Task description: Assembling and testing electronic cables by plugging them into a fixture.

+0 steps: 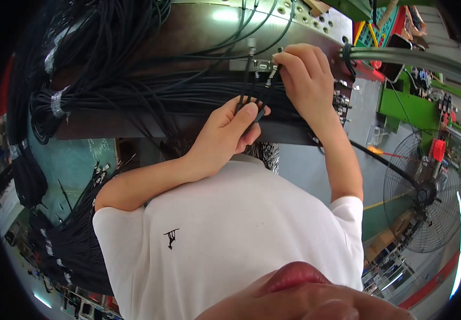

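Observation:
My left hand (225, 130) is closed round a few black cables (245, 88), whose metal connector ends stick up above the fingers. One silver connector (251, 45) stands tallest, and a smaller metal tip (268, 82) shows beside the right fingers. A small metal fixture (261, 65) sits on the dark bench just beyond these cables. At the fixture's right end, thumb and forefinger of my right hand (306, 74) are pinched together. What lies between those fingertips is mostly hidden.
Long black cables (150, 90) run across the brown bench (97, 125), bundled at the left with a silvery tie (57, 103). More connector ends (342, 101) line its right edge. A large fan (427, 193) stands at right. Further cable bundles (75, 234) hang at lower left.

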A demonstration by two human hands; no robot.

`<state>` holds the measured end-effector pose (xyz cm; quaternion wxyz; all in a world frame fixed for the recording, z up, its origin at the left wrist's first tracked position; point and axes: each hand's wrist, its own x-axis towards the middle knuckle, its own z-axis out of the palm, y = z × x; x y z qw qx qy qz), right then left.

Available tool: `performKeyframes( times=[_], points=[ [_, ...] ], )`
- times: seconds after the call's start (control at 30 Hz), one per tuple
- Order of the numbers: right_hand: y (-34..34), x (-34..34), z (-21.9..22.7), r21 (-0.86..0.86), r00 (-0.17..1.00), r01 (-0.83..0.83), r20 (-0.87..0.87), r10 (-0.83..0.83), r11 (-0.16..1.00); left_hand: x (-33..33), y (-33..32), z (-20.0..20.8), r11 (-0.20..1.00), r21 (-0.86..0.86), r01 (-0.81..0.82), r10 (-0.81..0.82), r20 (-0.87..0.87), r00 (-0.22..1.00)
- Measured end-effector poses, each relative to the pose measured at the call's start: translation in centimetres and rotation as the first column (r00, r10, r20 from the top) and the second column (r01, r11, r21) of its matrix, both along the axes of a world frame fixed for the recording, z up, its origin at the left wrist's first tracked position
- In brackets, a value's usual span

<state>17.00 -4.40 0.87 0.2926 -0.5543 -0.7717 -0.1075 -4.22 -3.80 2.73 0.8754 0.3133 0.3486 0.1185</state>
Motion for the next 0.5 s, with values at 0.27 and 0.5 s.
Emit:
performKeyframes(
  times=[0.27,0.5],
  points=[
    [-0.5,-0.9,-0.7,-0.059,0.994,-0.103,-0.040,0.101,0.993,-0.6,2.4,0.3,0.985,0.150,-0.085,0.075,0.072,0.995],
    [-0.1,-0.6,0.9,-0.138,0.979,-0.154,0.110,0.170,0.978,-0.1,2.0,0.1,0.998,-0.014,-0.067,0.068,0.086,0.994]
  ],
)
